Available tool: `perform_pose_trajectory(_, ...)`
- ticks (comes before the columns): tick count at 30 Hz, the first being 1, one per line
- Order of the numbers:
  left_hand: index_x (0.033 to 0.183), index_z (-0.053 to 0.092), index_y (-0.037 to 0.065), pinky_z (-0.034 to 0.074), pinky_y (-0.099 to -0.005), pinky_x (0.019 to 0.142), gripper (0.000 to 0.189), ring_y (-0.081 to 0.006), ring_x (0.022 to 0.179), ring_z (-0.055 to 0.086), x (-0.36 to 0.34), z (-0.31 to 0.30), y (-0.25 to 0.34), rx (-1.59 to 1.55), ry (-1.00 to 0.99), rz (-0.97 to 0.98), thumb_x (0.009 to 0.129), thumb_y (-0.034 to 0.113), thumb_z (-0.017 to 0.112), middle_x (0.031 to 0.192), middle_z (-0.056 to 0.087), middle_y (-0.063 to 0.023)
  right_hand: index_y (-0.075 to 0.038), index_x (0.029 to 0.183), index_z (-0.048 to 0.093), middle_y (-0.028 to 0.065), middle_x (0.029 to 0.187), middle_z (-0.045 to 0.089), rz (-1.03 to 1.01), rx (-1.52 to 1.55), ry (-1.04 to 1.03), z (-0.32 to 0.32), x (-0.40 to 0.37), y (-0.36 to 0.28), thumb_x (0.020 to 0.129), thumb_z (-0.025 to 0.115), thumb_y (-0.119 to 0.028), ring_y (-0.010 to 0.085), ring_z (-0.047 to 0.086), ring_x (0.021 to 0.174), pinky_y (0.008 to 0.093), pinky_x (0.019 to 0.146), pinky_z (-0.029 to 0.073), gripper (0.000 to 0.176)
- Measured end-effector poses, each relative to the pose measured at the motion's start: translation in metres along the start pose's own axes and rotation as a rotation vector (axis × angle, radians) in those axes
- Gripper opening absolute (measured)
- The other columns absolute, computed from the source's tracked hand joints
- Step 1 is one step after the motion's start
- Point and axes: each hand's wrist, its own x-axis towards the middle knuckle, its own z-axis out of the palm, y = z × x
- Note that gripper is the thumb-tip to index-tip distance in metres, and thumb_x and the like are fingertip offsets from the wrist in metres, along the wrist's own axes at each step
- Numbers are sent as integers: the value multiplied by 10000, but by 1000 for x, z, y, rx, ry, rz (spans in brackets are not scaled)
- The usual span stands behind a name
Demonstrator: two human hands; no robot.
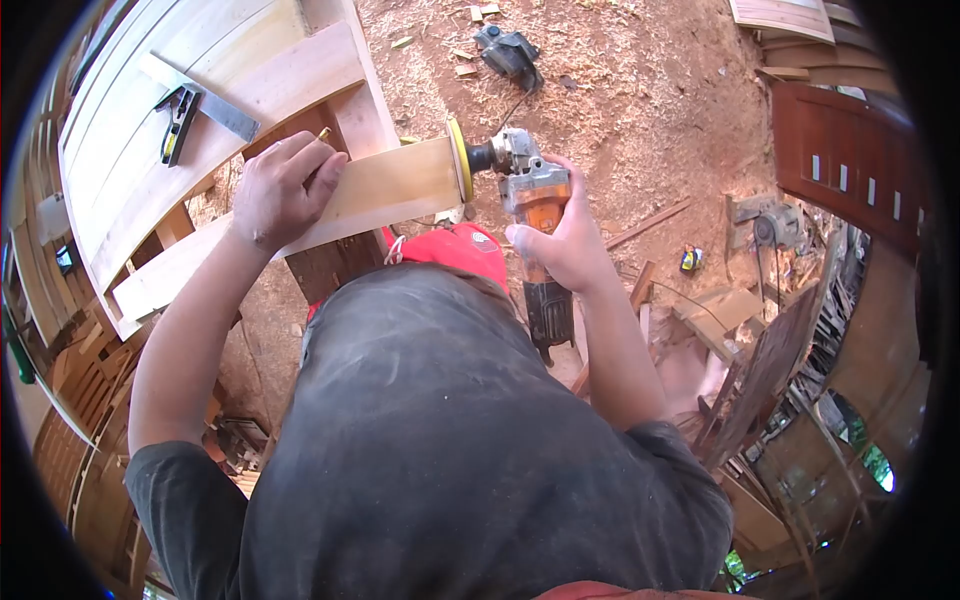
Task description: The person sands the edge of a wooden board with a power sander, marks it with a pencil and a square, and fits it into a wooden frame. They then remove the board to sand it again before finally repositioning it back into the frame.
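My right hand is wrapped around an orange and grey angle grinder. Its yellow-rimmed disc stands on edge against the end of a pale wooden board. Resting on that board, my left hand has its fingers curled, and a thin yellow pencil pokes out between them. Most of the pencil is hidden by the hand. To the left, a combination square lies on a slatted wooden panel.
Wood shavings cover the ground, where a dark power tool lies ahead. A tape measure sits at right, near a bench machine. A reddish-brown panel stands at far right. Red cloth shows below the board.
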Motion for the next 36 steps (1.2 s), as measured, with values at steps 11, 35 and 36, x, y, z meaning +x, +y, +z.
perform_pose_trajectory(11, 917, 699, 70, 573, -476, 717, 212, -342, 805, 698, 1, 0, 0, 17, -6, 7, 1035, 245, 685, 851, 651, -111, -36, 1621, 162, 192, 1392, 572, 23, -7, -8, 1, -4, 1, 794, 853, -210, 287, 613, 1284, 447, 1156, 469, 1091)
perform_pose_trajectory(35, 1008, 713, 76, 551, -452, 743, 280, -303, 832, 690, 0, 10, 14, 43, 98, -46, 1004, 356, 724, 905, 649, -101, -59, 1619, 187, 212, 1381, 604, 102, 22, 145, 2, -31, 73, 815, 835, -198, 311, 638, 1270, 438, 1135, 486, 1042)
perform_pose_trajectory(36, 1075, 710, 80, 553, -460, 804, 352, -308, 898, 696, 4, 14, 32, 58, 107, -56, 979, 417, 745, 967, 665, -111, -61, 1619, 193, 214, 1386, 600, 107, 38, 180, -2, -36, 75, 815, 839, -196, 313, 640, 1267, 440, 1130, 490, 1040)
